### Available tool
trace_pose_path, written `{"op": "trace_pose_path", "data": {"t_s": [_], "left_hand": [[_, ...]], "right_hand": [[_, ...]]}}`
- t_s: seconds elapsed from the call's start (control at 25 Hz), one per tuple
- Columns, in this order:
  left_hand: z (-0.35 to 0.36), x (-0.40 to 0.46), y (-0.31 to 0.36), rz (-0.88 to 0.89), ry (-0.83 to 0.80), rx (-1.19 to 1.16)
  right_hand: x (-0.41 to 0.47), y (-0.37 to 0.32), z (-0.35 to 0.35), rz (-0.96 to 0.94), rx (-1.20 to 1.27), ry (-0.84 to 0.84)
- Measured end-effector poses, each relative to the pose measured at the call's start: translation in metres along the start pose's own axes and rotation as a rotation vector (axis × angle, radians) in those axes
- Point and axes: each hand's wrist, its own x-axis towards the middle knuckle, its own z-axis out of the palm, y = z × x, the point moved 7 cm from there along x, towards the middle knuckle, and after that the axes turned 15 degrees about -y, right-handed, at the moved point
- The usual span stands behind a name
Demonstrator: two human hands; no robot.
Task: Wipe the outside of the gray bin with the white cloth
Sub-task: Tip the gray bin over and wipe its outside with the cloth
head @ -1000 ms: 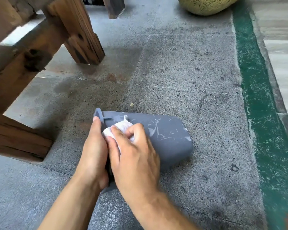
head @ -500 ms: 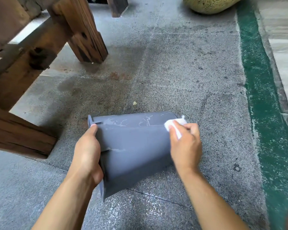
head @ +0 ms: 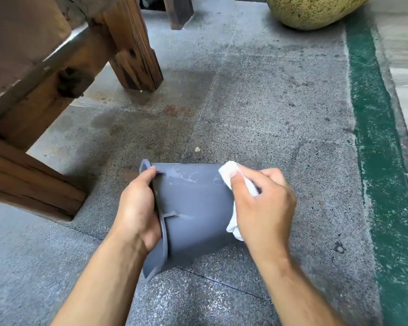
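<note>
The gray bin (head: 193, 208) lies on its side on the stone floor, its rim toward the left and its base toward the right. White smears mark its upper side near the rim. My left hand (head: 139, 208) grips the rim, fingers hooked inside the opening. My right hand (head: 264, 203) presses the crumpled white cloth (head: 236, 184) against the bin's outer wall near the base end. Cloth ends stick out above and below my fingers. The bin's base is hidden behind my right hand.
A heavy wooden bench frame (head: 57, 90) stands at the left, one leg (head: 137, 57) on the floor behind the bin. A yellowish stone pot (head: 316, 10) sits at the top right. A green painted strip (head: 382, 161) runs along the right. A small crumb (head: 197, 149) lies beyond the bin.
My right hand with the cloth slid from the rim end to the base end, then came back slightly along the wall. The bin rolled a little under my left hand.
</note>
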Motion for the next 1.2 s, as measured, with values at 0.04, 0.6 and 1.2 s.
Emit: {"op": "trace_pose_path", "data": {"t_s": [0.04,0.6,1.2], "left_hand": [[-0.001,0.000,0.000,-0.001,0.007,-0.012],[-0.002,0.001,0.003,-0.006,0.001,0.062],[-0.027,0.003,-0.009,-0.035,0.154,0.112]], "right_hand": [[-0.012,-0.017,0.013,-0.062,-0.002,-0.088],[0.003,0.027,0.017,0.042,-0.124,-0.059],[0.019,-0.004,0.076,-0.033,-0.443,-0.311]]}}
